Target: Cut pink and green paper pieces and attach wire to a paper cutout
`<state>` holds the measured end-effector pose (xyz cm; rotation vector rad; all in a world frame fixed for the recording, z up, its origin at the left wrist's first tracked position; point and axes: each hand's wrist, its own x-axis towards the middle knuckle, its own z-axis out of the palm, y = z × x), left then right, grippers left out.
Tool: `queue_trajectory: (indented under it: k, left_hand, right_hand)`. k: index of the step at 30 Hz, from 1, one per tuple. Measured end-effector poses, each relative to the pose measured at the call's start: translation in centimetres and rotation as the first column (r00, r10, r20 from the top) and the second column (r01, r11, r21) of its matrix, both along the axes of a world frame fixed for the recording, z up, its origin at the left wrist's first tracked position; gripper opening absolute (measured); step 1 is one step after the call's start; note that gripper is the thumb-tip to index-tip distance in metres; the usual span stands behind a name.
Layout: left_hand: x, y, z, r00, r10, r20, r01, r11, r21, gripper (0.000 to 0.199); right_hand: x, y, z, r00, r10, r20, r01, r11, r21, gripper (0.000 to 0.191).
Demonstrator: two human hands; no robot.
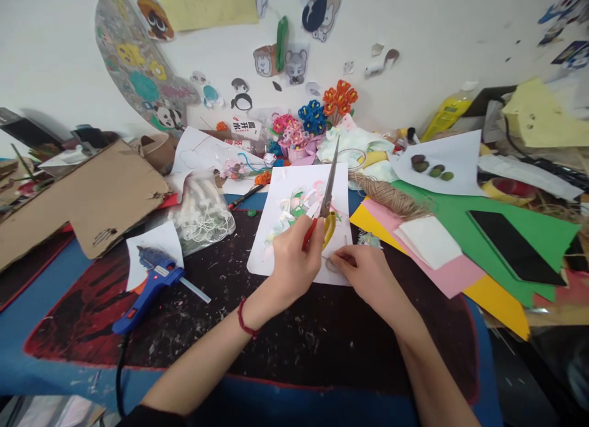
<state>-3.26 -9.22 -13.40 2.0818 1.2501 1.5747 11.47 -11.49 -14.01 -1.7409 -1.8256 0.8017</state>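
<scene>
My left hand is closed round a pair of scissors with red and yellow handles, its metal blades together and pointing up and away. Beside it, my right hand pinches a short thin brown strand that looks like twine, low over the paper's right edge. Most of the strand is hidden by the fingers. Under both hands lies a white sheet of paper, with scraps of pink, green and white on it. A skein of jute twine rests just beyond my right hand.
At left, a blue glue gun lies on white paper near a bag of white cord and cut cardboard. Coloured paper and a phone are at right. Yarn flowers stand at the back.
</scene>
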Motion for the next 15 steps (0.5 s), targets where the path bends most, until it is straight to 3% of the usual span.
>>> queue_trajectory:
  k: [11,15]
  left_hand:
    - [0.0,-0.2,-0.1,0.999,-0.013,-0.036,0.014,1.0,0.025,0.032]
    - [-0.4,-0.2,0.1,0.998,0.027,0.051,-0.025,0.999,-0.03,0.032]
  right_hand:
    - [0.1,0.0,0.0,0.996,-0.01,-0.085,0.009,1.0,-0.011,0.017]
    - [-0.2,-0.9,-0.5,0.997,-0.048,-0.068,0.052,0.997,0.053,0.012]
